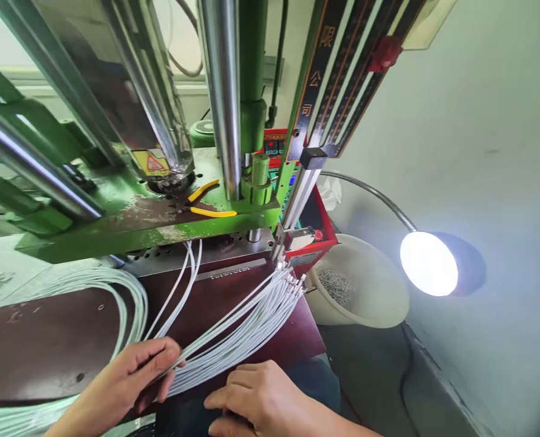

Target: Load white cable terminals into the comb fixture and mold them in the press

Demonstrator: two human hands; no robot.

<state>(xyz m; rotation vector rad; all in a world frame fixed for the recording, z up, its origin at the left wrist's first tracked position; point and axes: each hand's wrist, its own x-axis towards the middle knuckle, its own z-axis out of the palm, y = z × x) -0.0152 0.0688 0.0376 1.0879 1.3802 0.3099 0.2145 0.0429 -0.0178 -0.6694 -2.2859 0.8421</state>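
Observation:
A bundle of several white cables (237, 325) lies fanned across the dark red work plate (46, 346), its metal-tipped ends (290, 280) pointing to the right rear. My left hand (133, 379) pinches a few of these cables between thumb and fingers near the plate's front edge. Two cables (185, 276) run from that hand up into the mould under the green press (128, 212). My right hand (256, 397) rests with fingers curled just below the bundle, holding nothing that I can see.
Yellow-handled pliers (208, 203) lie on the press's green table between steel columns (222, 91). A white bucket (365, 285) with small metal parts stands at the right. A lit gooseneck lamp (429, 264) hangs beside the wall. More cable loops (110, 285) curve at the left.

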